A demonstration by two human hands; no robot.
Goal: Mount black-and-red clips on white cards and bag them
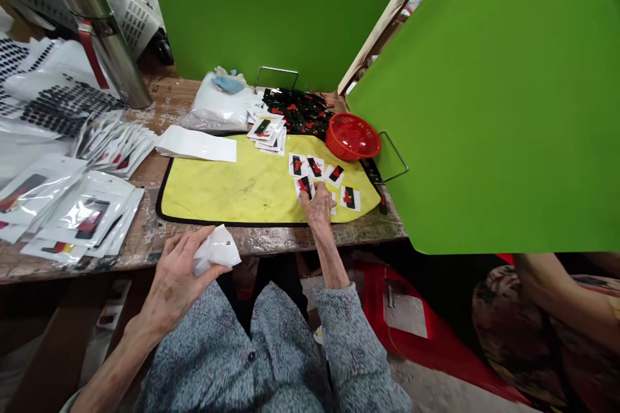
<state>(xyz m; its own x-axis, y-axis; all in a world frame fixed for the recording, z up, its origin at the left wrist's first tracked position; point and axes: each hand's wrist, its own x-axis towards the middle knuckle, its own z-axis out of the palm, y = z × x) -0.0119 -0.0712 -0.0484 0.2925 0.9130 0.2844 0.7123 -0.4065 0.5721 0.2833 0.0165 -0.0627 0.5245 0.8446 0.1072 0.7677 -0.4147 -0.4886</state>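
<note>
My left hand (177,277) holds a small white plastic pouch (219,248) with a hang hole, bent between thumb and fingers in front of the table edge. Over the yellow mat (232,190), my right hand (320,205) pinches a white card bearing a black and red piece (304,186). Around it lie several similar cards, among them one at the right (349,198) and one higher up (334,174). A stack of blank white slips (197,144) lies at the mat's upper left.
Filled pouches (92,213) pile up at the left, near a steel thermos (104,39). A red plastic basket (352,137) stands by loose black and red pieces (300,110). Green panels (494,97) bound the back and right. Another person's arm (557,297) shows at right.
</note>
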